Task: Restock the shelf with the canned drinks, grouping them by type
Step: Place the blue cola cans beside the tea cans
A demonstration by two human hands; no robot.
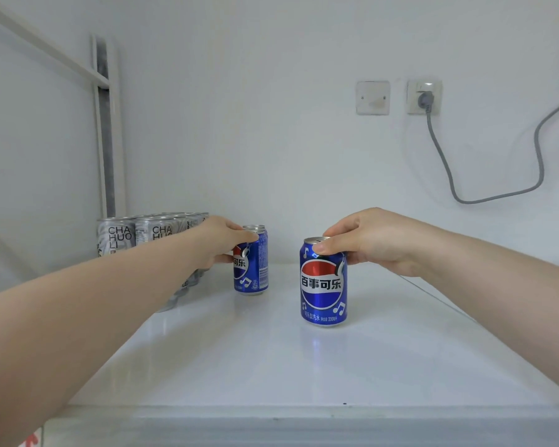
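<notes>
Two blue cola cans stand upright on the white shelf (271,366). My left hand (221,241) grips the far blue can (254,272) near its top; a second can top shows just behind it. My right hand (371,240) holds the nearer blue can (324,285) by its rim, fingers over the lid. Several silver-grey cans (120,237) lettered CHA HUO LI stand in rows at the shelf's back left, right beside the left-hand blue can and partly hidden by my left forearm.
A white wall closes the back of the shelf, with a blank plate (372,97) and a socket (424,96) whose grey cable (446,166) loops down the right. A white upright post (108,130) stands at the left. The shelf's front edge (288,411) runs below.
</notes>
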